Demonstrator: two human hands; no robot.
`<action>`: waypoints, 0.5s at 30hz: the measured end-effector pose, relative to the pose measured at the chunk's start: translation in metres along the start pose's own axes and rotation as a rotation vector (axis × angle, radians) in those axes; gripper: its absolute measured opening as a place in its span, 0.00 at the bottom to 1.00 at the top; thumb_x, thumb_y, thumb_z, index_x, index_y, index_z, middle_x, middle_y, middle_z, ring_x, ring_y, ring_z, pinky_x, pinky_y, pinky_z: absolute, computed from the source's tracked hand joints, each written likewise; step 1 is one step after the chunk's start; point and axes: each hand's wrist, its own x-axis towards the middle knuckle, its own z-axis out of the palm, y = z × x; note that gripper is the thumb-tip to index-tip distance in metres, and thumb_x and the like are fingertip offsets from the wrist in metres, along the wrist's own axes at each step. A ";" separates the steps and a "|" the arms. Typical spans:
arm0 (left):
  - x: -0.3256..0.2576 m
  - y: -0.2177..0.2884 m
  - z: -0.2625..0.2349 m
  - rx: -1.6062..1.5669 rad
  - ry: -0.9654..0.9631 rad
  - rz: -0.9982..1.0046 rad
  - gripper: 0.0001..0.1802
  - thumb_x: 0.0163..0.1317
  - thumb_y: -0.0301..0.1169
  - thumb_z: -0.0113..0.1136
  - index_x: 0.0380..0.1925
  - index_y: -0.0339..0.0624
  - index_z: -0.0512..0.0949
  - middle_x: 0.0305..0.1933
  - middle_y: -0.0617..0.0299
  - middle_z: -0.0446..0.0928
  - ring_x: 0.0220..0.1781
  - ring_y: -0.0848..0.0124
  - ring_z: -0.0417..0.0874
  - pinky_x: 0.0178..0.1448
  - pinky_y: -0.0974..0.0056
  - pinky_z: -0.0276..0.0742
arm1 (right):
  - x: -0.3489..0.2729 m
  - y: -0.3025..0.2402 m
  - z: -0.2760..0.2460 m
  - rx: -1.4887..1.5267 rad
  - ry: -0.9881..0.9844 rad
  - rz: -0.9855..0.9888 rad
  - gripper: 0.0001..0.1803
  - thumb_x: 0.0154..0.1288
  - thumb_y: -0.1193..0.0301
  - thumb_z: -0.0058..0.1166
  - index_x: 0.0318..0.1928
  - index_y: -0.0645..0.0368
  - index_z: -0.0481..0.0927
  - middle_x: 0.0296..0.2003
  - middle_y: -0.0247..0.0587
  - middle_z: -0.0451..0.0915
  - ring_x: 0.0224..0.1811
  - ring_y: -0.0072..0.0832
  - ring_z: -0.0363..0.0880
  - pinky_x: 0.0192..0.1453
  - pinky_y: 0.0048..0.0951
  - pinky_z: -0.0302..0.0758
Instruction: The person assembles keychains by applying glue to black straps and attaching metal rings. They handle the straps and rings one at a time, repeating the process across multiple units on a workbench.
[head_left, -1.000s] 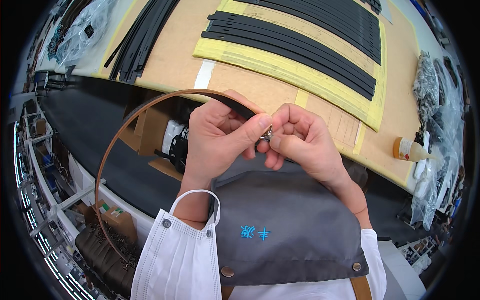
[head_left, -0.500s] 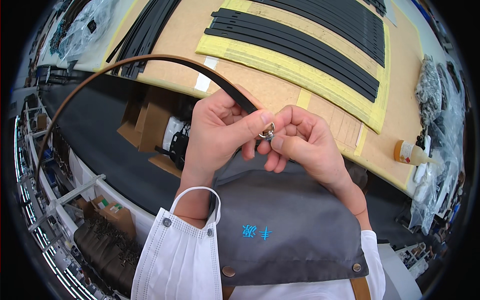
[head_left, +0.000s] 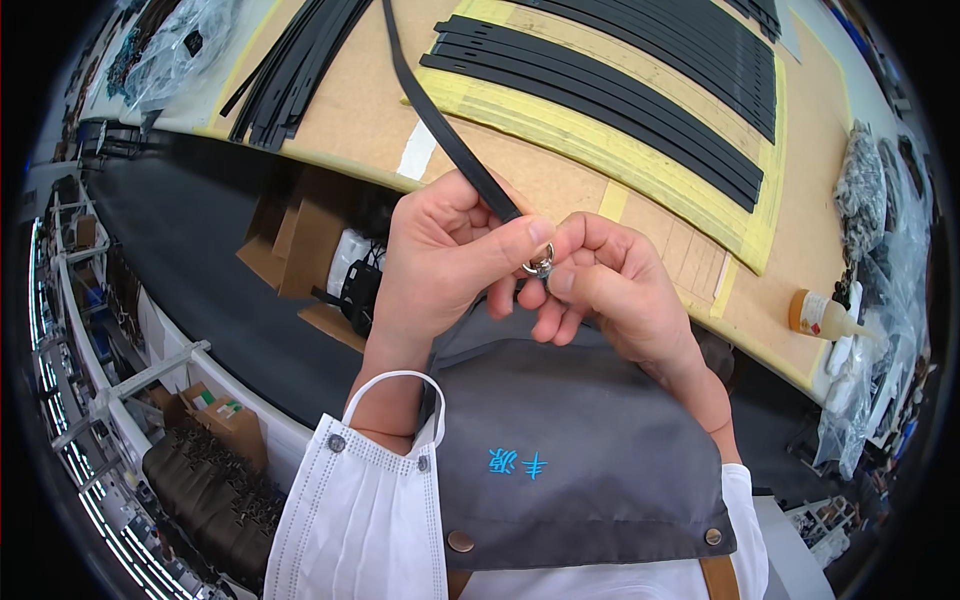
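Note:
My left hand (head_left: 445, 255) is closed around the end of a long black leather strap (head_left: 440, 125), pinching it between thumb and fingers. From there the strap runs up and away over the table's near edge. A shiny silver metal ring fitting (head_left: 540, 262) sits at the strap's end, between both hands' fingertips. My right hand (head_left: 620, 275) pinches that fitting with thumb and forefinger, its other fingers curled below. The fingers partly hide how fitting and strap join.
Ahead, a tan worktable (head_left: 510, 155) bears rows of black straps (head_left: 590, 105) on a yellow-edged board and a loose strap bundle (head_left: 305, 70). A glue bottle (head_left: 825, 315) lies right, near plastic bags (head_left: 885, 250). Cardboard boxes (head_left: 295, 235) stand below left. A white mask (head_left: 360, 510) hangs by my left forearm.
The strap's free length has swung from a wide arc on the left, brown underside showing, to running up over the table. Both hands keep nearly the same grip.

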 end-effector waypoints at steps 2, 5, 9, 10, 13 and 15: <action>0.000 0.000 -0.001 0.005 0.005 0.004 0.03 0.59 0.21 0.62 0.28 0.32 0.78 0.22 0.56 0.80 0.14 0.80 0.74 0.13 0.77 0.66 | 0.001 0.000 0.000 -0.003 0.001 0.006 0.07 0.67 0.75 0.50 0.42 0.64 0.75 0.35 0.44 0.84 0.31 0.25 0.85 0.35 0.22 0.81; 0.000 0.002 0.000 -0.002 0.005 0.000 0.04 0.59 0.21 0.62 0.28 0.32 0.78 0.22 0.56 0.80 0.13 0.80 0.74 0.14 0.77 0.66 | 0.003 0.000 0.000 0.016 -0.002 0.030 0.07 0.65 0.73 0.51 0.42 0.63 0.75 0.35 0.44 0.84 0.31 0.25 0.85 0.34 0.22 0.81; 0.000 0.004 0.000 0.000 0.012 -0.016 0.04 0.59 0.21 0.62 0.28 0.32 0.77 0.22 0.56 0.80 0.13 0.80 0.73 0.13 0.77 0.65 | 0.005 -0.001 0.000 0.059 -0.006 0.068 0.07 0.65 0.73 0.51 0.41 0.62 0.75 0.35 0.45 0.84 0.30 0.25 0.85 0.33 0.22 0.81; 0.000 0.005 0.000 -0.008 0.014 -0.013 0.04 0.59 0.22 0.62 0.28 0.32 0.77 0.22 0.56 0.79 0.13 0.80 0.73 0.13 0.77 0.65 | 0.006 -0.001 -0.001 0.070 -0.006 0.077 0.06 0.65 0.73 0.51 0.40 0.62 0.75 0.35 0.45 0.84 0.30 0.26 0.85 0.33 0.21 0.82; 0.001 0.004 0.001 -0.023 0.021 -0.003 0.04 0.59 0.22 0.62 0.28 0.32 0.77 0.22 0.56 0.79 0.12 0.80 0.73 0.13 0.77 0.65 | 0.008 0.002 -0.003 0.108 -0.035 0.069 0.06 0.65 0.73 0.51 0.40 0.62 0.75 0.35 0.45 0.84 0.30 0.26 0.85 0.32 0.21 0.82; 0.001 0.004 0.001 -0.021 0.026 0.003 0.04 0.59 0.22 0.62 0.28 0.32 0.77 0.22 0.56 0.79 0.12 0.80 0.73 0.13 0.77 0.65 | 0.008 0.003 -0.004 0.130 -0.040 0.071 0.07 0.65 0.73 0.51 0.40 0.63 0.75 0.35 0.45 0.83 0.30 0.26 0.85 0.31 0.20 0.82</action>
